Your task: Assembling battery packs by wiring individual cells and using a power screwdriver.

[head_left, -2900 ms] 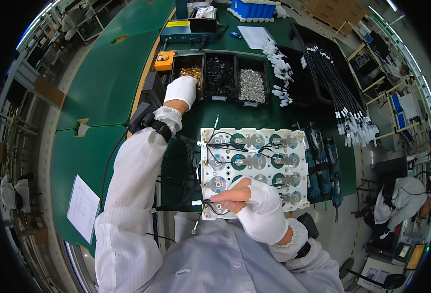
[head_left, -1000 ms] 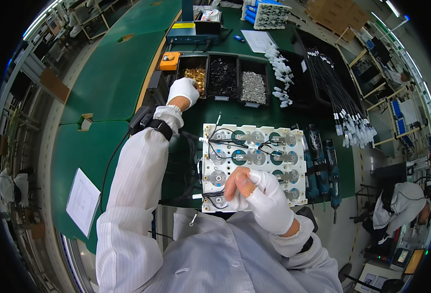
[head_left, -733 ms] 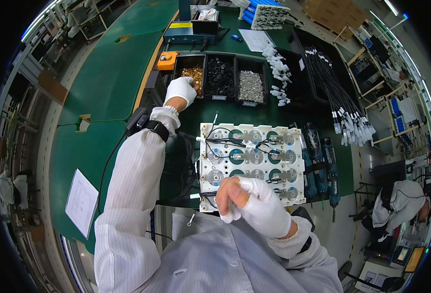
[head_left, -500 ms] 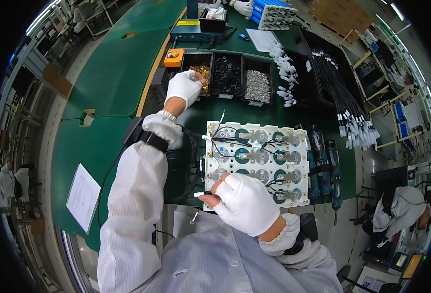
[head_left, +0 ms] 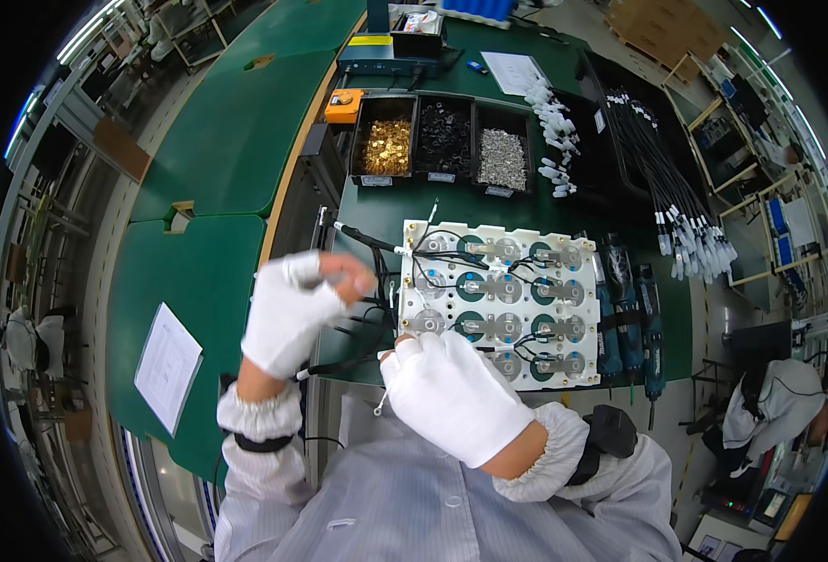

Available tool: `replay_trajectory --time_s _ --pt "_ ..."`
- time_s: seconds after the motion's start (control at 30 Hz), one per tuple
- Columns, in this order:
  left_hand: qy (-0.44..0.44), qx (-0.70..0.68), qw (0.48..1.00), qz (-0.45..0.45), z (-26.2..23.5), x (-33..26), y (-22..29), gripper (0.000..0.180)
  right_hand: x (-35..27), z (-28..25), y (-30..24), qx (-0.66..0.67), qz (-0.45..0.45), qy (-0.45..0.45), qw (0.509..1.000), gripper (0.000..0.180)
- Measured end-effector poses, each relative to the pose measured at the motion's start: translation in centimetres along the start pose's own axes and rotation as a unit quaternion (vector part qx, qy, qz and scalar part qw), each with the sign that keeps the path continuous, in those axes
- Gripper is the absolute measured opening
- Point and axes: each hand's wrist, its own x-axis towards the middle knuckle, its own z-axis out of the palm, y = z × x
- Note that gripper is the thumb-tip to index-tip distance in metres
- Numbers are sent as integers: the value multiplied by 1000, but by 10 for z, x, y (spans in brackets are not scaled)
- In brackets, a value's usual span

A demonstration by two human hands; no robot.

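Observation:
A white fixture plate [head_left: 564,245] with rows of round silver and teal parts and thin black wires lies on the green bench in front of me. My left hand [head_left: 294,311], in a white glove, hovers just left of the plate with its fingertips pinched together. It is blurred, so whatever is between the fingers is too small to see. My right hand [head_left: 451,393], also gloved, rests curled over the plate's near left corner and hides what is under it.
Three black bins stand behind the plate: brass parts [head_left: 387,145], black parts [head_left: 443,139], silver parts [head_left: 503,159]. Teal electric screwdrivers [head_left: 625,323] lie right of the plate. Black cables with white plugs [head_left: 681,220] fan out at the right. A paper sheet [head_left: 165,367] lies left. Another person [head_left: 789,417] sits lower right.
My left hand has come back from the brass-parts bin to the plate's left edge, fingers pinched. My right hand stayed at the plate's near left corner.

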Motion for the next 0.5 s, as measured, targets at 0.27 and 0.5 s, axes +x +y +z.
replay_trajectory --time_s 0.27,0.5 --pt "-30 -53 996 -58 9 -61 -17 14 -15 13 19 268 21 175 947 15" --pt "-99 -145 983 -60 22 -72 -13 15 -25 13 16 479 111 271 828 18"
